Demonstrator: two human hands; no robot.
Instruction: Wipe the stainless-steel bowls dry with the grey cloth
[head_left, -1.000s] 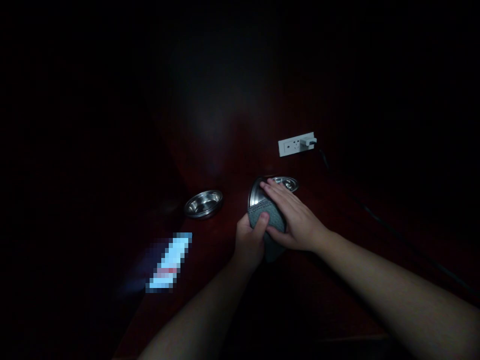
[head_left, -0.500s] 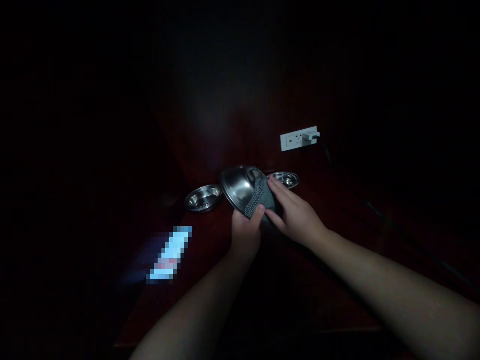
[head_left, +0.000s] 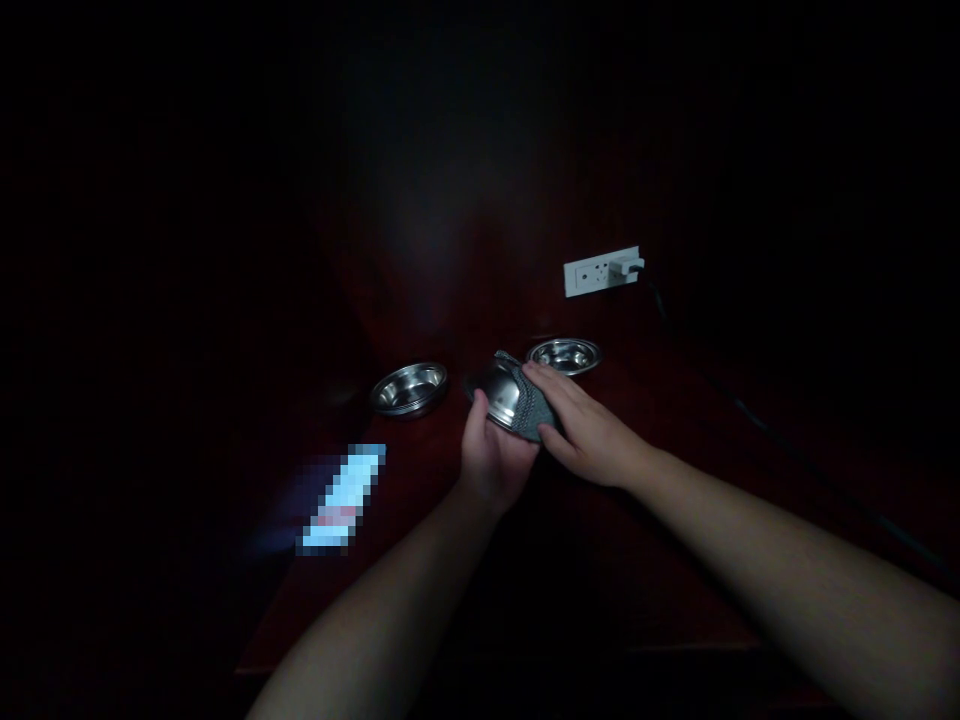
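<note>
The left hand (head_left: pixel 495 458) holds the hard, likely slippery bowl (head_left: pixel 498 392) by its edge, a good spot, and the right hand (head_left: pixel 596 435) holds the soft-looking cloth (head_left: pixel 534 408) on it.

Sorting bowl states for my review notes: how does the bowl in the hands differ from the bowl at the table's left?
The held bowl is up in the left hand, while the left bowl rests on the table, open side up. Grey cloth partly covers the held bowl; the left bowl is uncovered. Both are shiny metal.
</note>
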